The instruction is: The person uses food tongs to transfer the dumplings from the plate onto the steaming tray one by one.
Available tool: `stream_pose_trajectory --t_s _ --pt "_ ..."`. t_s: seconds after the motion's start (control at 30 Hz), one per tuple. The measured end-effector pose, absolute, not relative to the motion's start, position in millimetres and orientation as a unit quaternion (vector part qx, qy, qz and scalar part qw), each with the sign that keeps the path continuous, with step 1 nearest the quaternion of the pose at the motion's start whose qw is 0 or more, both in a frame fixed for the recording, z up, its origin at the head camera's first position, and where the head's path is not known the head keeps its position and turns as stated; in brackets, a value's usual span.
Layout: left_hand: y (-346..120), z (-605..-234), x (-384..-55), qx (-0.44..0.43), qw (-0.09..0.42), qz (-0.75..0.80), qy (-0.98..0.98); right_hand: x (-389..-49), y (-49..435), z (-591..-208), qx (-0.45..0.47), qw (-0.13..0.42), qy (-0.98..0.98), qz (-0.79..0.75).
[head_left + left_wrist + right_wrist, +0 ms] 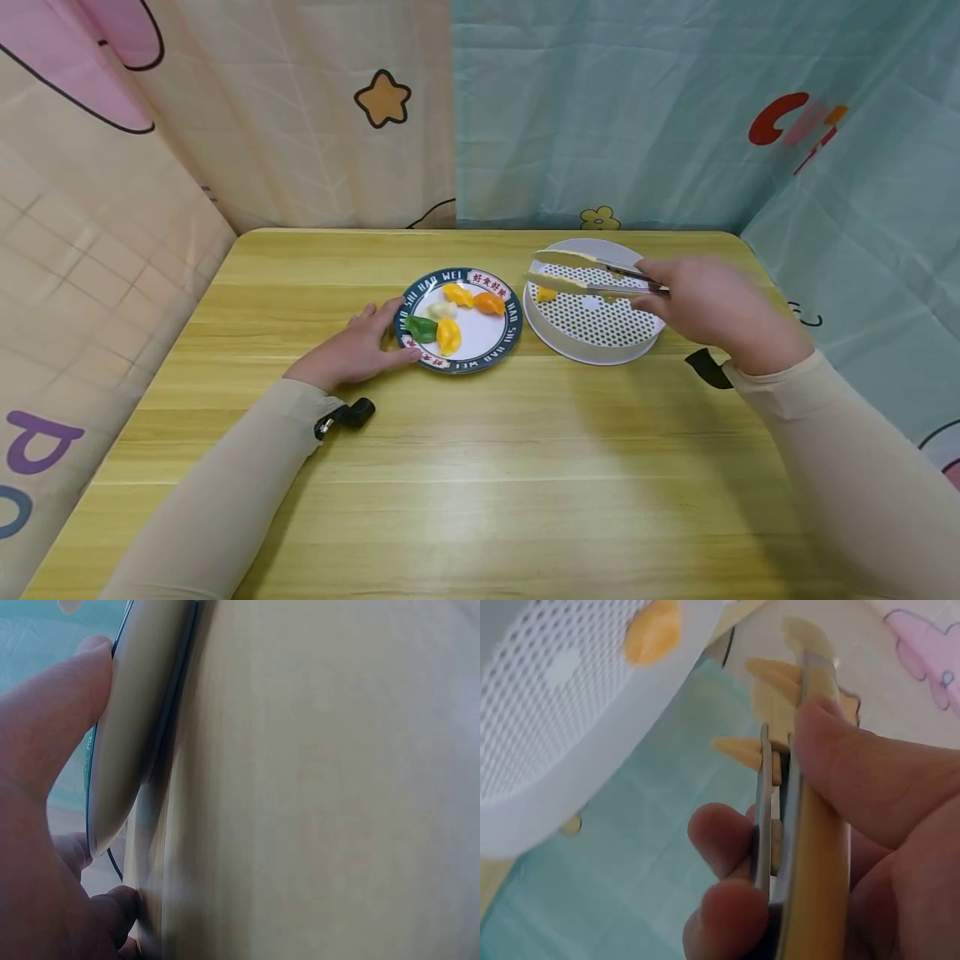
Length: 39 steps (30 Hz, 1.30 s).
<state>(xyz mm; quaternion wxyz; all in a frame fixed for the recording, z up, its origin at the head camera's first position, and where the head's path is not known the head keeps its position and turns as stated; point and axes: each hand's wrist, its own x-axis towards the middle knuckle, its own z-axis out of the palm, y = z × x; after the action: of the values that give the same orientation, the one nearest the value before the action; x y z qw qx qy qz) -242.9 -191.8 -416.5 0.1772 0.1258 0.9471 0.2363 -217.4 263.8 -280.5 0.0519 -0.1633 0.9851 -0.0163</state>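
Note:
My left hand (358,348) holds the near-left rim of a round plate (495,333) with a dark lettered border, thumb and fingers spread along its edge. In the left wrist view the thumb presses the pale side of the plate (139,697). On the plate sit dumpling-shaped pieces: green (422,328), white (442,309), orange (489,302) and two yellow (448,337). With my right hand (712,304) I grip metal tongs (600,289) with yellowish tips, their arms apart. They reach over a white perforated tray (592,354), where an orange-yellow dumpling (547,294) lies near the lower arm.
Both dishes stand side by side on a wood-grain table (450,483), toward its back edge. Patterned curtains (637,100) hang behind and at the sides. A black strap device (352,414) is on the left wrist.

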Motion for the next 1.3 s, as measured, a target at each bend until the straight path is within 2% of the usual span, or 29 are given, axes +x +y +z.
stream_pose_trajectory --t_s 0.17,0.5,0.83,1.3 --pt "-191 -415 -243 0.124 0.179 0.236 0.947 -203 242 -291 -0.176 0.067 0.979 -0.071" --pt "-191 -415 -243 0.128 0.175 0.24 0.946 -173 191 -330 -0.198 0.051 0.973 -0.11" --pt "-192 -417 -243 0.125 0.176 0.242 0.946 -170 170 -350 -0.157 0.094 0.975 -0.124" --pt "-192 -417 -243 0.127 0.172 0.243 0.946 -172 157 -352 -0.141 0.111 0.977 -0.114"
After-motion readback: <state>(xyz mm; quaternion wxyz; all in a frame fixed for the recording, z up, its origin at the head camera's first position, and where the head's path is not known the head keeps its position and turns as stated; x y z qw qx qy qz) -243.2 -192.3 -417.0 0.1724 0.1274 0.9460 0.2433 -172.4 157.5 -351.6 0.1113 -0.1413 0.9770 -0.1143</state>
